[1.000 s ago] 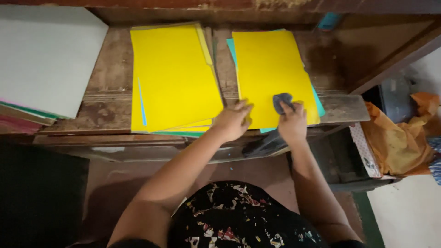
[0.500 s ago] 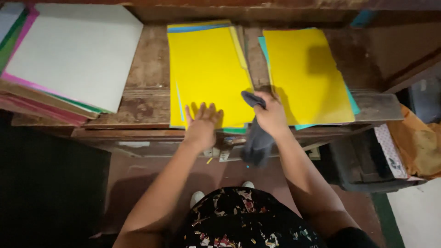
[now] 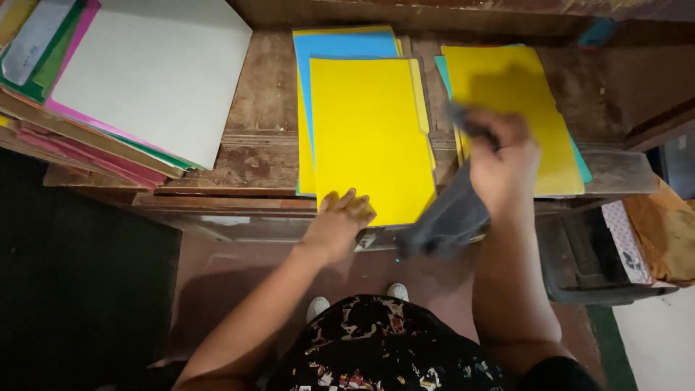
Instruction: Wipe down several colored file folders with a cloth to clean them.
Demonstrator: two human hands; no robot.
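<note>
**A:** Status on the hands?

**B:** Right hand [image 3: 502, 168] is closed around a dark grey cloth [image 3: 449, 217], fingers pinched on its top end. The rest of the cloth hangs down past the front edge of the worn wooden worktop [image 3: 253, 156]. The hand sits over the lower left part of the right yellow paper folder [image 3: 521, 101], which lies on a teal sheet. It's motion-blurred, so I can't tell if the cloth touches the folder.

**A:** Left hand?

**B:** Left hand [image 3: 340, 221] is at the front edge of the worktop, fingers curled and resting on the bottom left corner of the middle yellow paper folder [image 3: 369, 137]. Holding nothing.

**A:** What's under that folder?

**B:** A light blue sheet [image 3: 344, 45] shows above it, with more yellow beneath.

**A:** Anything else on the worktop?

**B:** A stack of mixed coloured folders topped by a pale grey sheet [image 3: 152, 72], far left, well apart from both hands. An orange-brown bag [image 3: 666, 232] sits low at the right edge.
</note>
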